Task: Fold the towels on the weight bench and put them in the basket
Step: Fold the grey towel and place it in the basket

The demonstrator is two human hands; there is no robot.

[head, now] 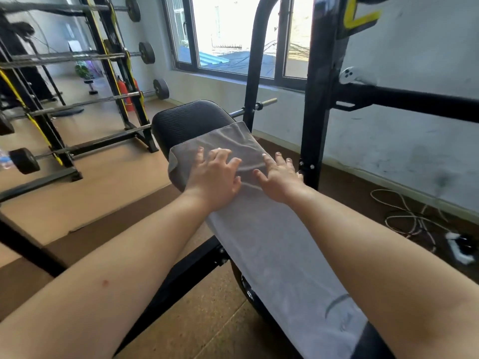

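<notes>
A long grey towel [272, 250] lies stretched along the black weight bench [189, 117], covering most of the pad from near me to past the middle. Its far end looks doubled over, with a thicker rolled edge on the left. My left hand [215, 174] rests flat on that far part with fingers spread. Beside it, my right hand [281, 177] presses on the towel's right side, fingers also apart. Neither hand grips the cloth. No basket is in view.
A black rack upright [318, 99] and its crossbar [414, 99] stand right of the bench. Barbell racks with plates [121, 81] fill the left side. A white cable [412, 216] and power strip [458, 250] lie on the floor at right. A window [233, 35] is behind.
</notes>
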